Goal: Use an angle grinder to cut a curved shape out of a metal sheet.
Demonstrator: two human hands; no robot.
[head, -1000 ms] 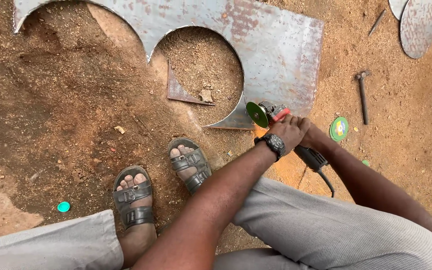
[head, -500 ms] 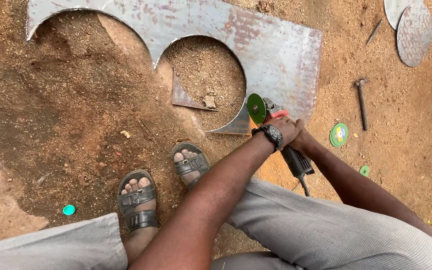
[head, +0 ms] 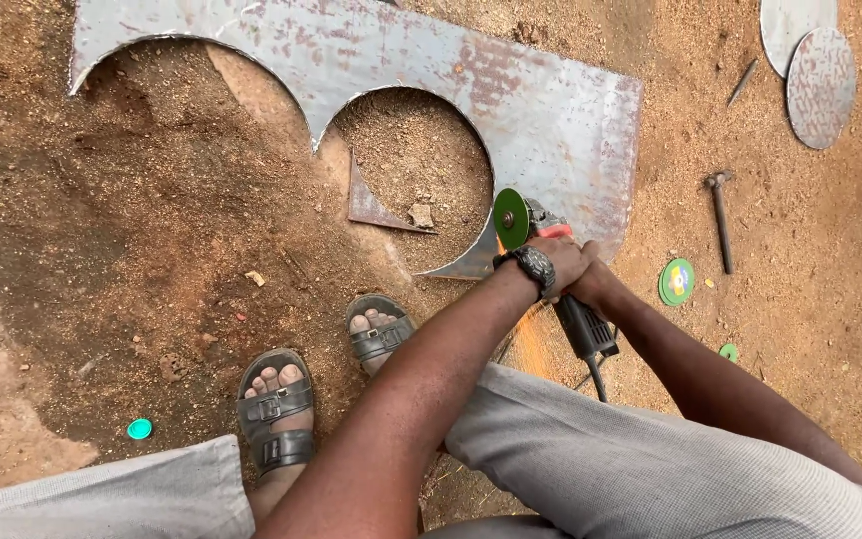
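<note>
A small teal cap (head: 139, 429) lies on the bare dirt ground (head: 102, 250) at far left. Two feet in dark sandals (head: 276, 419) stand on the soil just right of it. Above them a large steel sheet (head: 551, 100) lies flat on the ground, with round cut-outs along its near edge; a triangular scrap (head: 376, 208) rests inside the right cut-out.

At the sheet's near right corner is the grinder (head: 556, 274), its green disc (head: 511, 219) upright and touching the sheet's edge. The left hand (head: 556, 262), with a watch (head: 534, 268) at the wrist, has its grip clamped on the grinder's front body. The right hand (head: 596, 284) sits just behind it, grip wrapped round the dark handle; the cord trails toward the person's grey trousers (head: 631, 469).

Right of the hands a spare green disc (head: 676, 281) lies flat, near a hammer (head: 720, 215). Two round steel plates (head: 818, 85) lie overlapping at the upper right.
</note>
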